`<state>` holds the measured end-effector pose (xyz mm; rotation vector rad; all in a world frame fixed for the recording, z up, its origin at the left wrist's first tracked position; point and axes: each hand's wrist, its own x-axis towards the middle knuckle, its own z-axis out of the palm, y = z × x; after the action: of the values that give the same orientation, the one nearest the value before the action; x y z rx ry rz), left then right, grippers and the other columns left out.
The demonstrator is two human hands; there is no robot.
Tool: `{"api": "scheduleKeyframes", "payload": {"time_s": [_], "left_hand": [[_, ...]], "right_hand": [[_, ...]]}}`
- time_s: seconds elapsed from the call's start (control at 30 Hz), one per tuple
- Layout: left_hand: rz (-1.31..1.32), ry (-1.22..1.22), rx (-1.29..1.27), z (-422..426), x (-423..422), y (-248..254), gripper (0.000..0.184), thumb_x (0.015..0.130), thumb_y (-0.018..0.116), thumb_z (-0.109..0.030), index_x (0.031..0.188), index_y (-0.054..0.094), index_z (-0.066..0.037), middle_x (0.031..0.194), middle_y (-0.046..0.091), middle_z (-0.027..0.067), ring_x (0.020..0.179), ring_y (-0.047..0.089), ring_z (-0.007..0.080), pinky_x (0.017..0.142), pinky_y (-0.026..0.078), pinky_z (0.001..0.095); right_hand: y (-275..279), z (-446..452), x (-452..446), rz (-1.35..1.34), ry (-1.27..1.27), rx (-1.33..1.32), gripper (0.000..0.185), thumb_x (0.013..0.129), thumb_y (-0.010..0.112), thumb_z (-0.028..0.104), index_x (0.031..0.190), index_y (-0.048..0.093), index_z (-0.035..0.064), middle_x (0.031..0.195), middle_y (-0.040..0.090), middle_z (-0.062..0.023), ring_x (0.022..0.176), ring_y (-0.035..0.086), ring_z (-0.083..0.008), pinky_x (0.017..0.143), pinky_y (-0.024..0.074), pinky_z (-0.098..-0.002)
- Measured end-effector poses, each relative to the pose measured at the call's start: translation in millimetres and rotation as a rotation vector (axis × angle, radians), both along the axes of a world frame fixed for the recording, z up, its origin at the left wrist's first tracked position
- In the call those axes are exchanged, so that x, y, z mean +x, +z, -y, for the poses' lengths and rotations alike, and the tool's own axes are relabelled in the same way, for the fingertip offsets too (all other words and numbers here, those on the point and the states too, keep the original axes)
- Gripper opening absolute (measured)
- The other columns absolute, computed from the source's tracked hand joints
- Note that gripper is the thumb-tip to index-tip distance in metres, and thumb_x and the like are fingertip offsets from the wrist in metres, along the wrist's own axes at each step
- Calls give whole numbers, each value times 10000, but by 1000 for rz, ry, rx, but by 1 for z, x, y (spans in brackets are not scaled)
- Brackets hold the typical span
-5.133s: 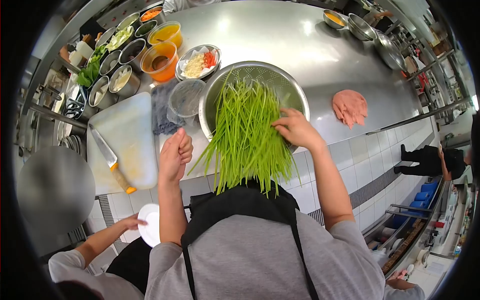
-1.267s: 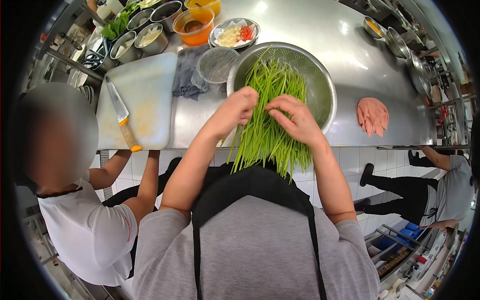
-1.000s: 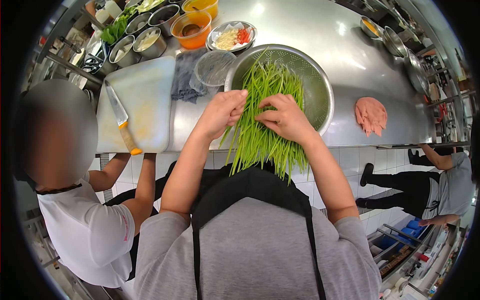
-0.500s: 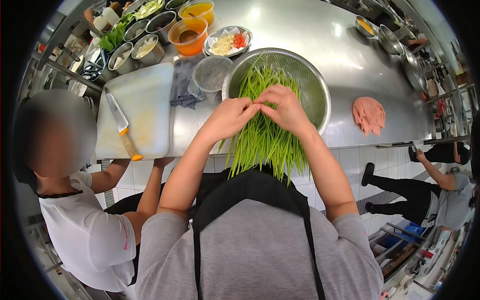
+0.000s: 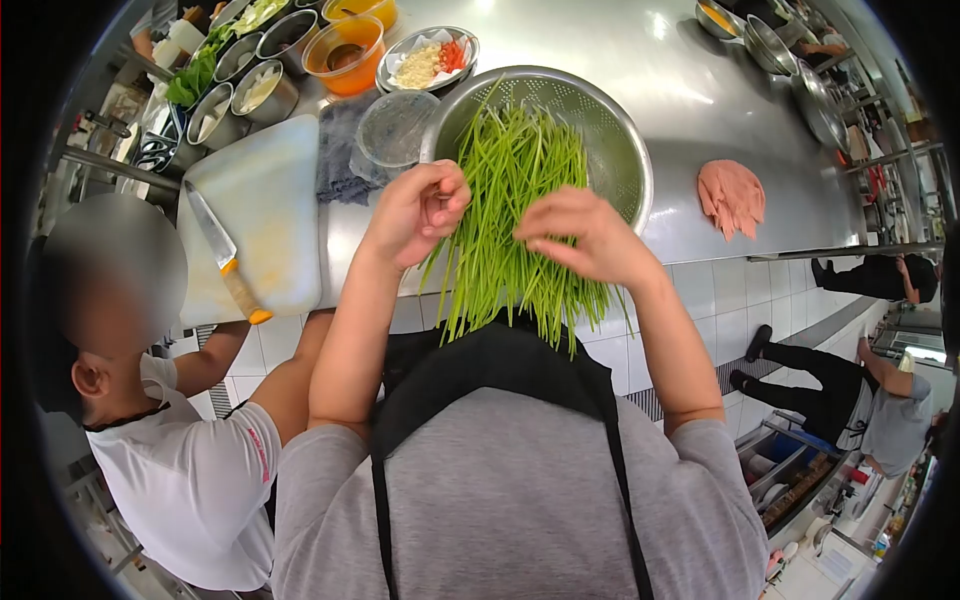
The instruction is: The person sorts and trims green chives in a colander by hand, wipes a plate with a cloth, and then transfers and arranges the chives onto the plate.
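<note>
Long green stalks (image 5: 520, 210) lie in a perforated steel colander (image 5: 615, 150) and hang over its near rim toward my black apron. At the left side of the stalks is my left hand (image 5: 418, 210), its fingers curled; whatever it may hold is too small to make out. My right hand (image 5: 580, 232) hovers over the right part of the stalks, slightly blurred, with thumb and fingers apart. A round clear plastic lid or tub (image 5: 397, 128) rests beside the colander on the left, next to a dark cloth (image 5: 342, 150).
A knife (image 5: 222, 245) lies on a white cutting board (image 5: 280, 220). Behind are an orange tub (image 5: 343, 52), metal pots and a bowl of chopped food (image 5: 425, 60). A pink cloth (image 5: 731, 198) is at right. A co-worker in white (image 5: 200, 480) stands close on the left.
My hands, together over the stalks half a second ago, have parted, the left moving left and the right moving lower. The view has shifted, and the person at far right has moved.
</note>
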<state>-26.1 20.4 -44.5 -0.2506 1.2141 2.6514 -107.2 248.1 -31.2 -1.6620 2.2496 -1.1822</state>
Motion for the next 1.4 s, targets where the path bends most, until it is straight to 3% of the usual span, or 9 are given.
{"api": "scheduleKeyframes", "payload": {"time_s": [0.1, 0.27, 0.4, 0.5, 0.83, 0.93, 1.03, 1.27, 1.4], "left_hand": [[-44, -59, 176, 4, 5, -3, 258, 935, 375, -221, 706, 397, -104, 599, 416, -11, 442, 296, 30, 362, 231, 159], [-17, -73, -164, -19, 11, 15, 307, 962, 411, -259, 693, 379, -113, 546, 348, -43, 428, 260, 27, 364, 207, 163], [-51, -102, -243, -34, 10, 28, 216, 952, 449, -191, 941, 573, -15, 567, 371, -62, 450, 273, 6, 399, 206, 157], [-81, -199, -354, -30, 10, 17, 243, 941, 476, -203, 1065, 608, -41, 584, 387, -92, 480, 293, -7, 427, 226, 153], [-97, -234, -620, -39, 7, 24, 246, 908, 545, -252, 922, 671, -41, 585, 469, -91, 502, 360, 5, 453, 291, 178], [-268, -113, -805, -44, 5, 19, 244, 861, 613, -255, 861, 683, -21, 610, 538, -29, 549, 463, 67, 516, 388, 225], [-461, -109, -1401, -50, 10, 36, 196, 756, 709, -206, 796, 682, -16, 687, 584, 133, 635, 575, 270, 605, 457, 341], [-548, 11, -1500, -47, 5, 27, 145, 742, 705, -142, 785, 657, -13, 704, 583, 149, 658, 566, 314, 583, 434, 372], [-563, 36, -1428, -45, 2, 20, 117, 789, 664, -112, 825, 634, -5, 719, 573, 118, 624, 551, 252, 571, 428, 335]], "right_hand": [[-14, -23, 7, 3, -20, 99, 173, 731, 692, 88, 897, 694, 134, 911, 625, -24, 869, 573, -199, 807, 412, -331], [-8, -37, 13, -2, 49, 109, 140, 704, 704, 85, 831, 706, 145, 961, 604, 2, 915, 545, -189, 818, 395, -332], [-12, -34, 21, -24, 87, 173, 125, 700, 710, 111, 820, 707, 146, 990, 594, 10, 932, 531, -184, 827, 381, -331], [-11, -32, 22, -22, 84, 213, 102, 708, 707, 121, 808, 702, 141, 987, 595, 11, 931, 529, -182, 833, 375, -328], [-15, -22, 5, 335, 80, -9, 88, 734, 680, 104, 822, 672, 106, 898, 626, -24, 863, 575, -216, 761, 441, -341], [-15, -13, 3, 306, 20, -42, 61, 735, 679, 116, 784, 660, 84, 862, 622, -35, 849, 573, -221, 726, 451, -345], [-15, -4, 2, 181, -51, -50, 70, 715, 676, 113, 745, 637, 63, 808, 610, -59, 805, 573, -247, 693, 450, -357], [-11, 5, -1, 115, -48, -69, 80, 722, 651, 39, 775, 594, 23, 793, 600, -83, 771, 574, -252, 684, 453, -341], [-12, 6, -2, 212, -42, -119, 72, 770, 632, 49, 806, 584, 11, 827, 600, -90, 773, 571, -252, 684, 456, -333]]}}
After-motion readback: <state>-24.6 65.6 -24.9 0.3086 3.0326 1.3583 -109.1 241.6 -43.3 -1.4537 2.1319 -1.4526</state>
